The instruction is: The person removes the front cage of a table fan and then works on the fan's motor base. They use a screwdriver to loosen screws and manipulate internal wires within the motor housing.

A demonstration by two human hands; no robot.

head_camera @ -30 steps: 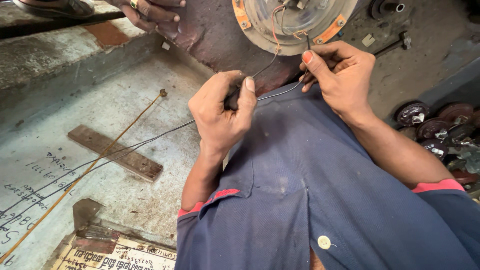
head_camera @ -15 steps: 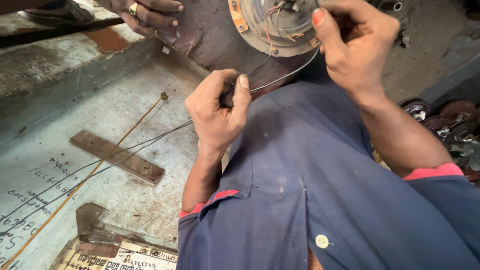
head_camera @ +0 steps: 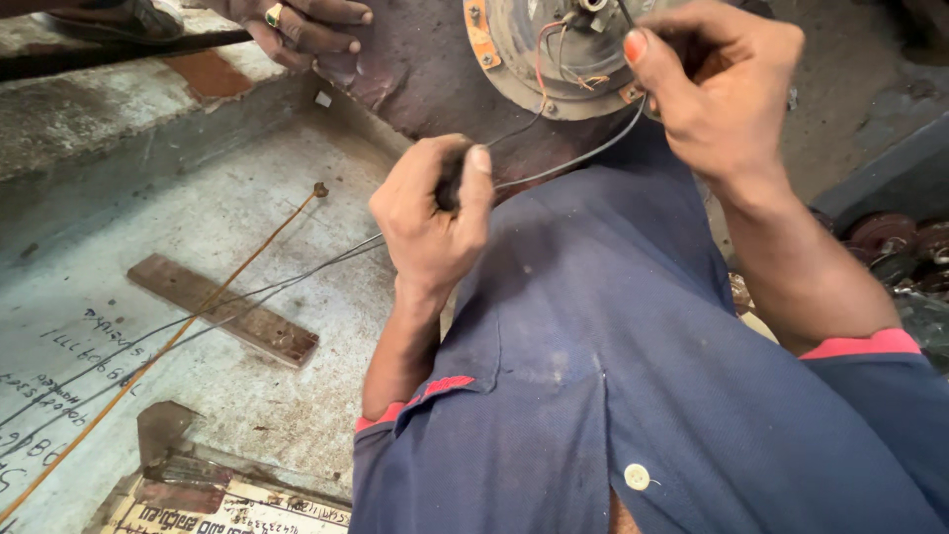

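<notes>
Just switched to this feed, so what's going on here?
A person in a blue shirt is working a dark wire at a round metal motor part. The left hand is closed around the wire; the right hand pinches it near the part's rim. Another person's hand, wearing a ring, rests nearby.

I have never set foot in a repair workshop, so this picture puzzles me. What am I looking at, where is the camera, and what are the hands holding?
The camera sits on the person's head and looks down over their blue shirt at both hands. The left hand is closed around dark thin wires that trail away across the grey work surface. The right hand pinches a dark wire at a round metal motor part with small coloured wires inside. On the surface lie a flat wooden strip and a long copper-coloured rod. At the top, another person's hand, wearing a ring, rests near the edge.
</notes>
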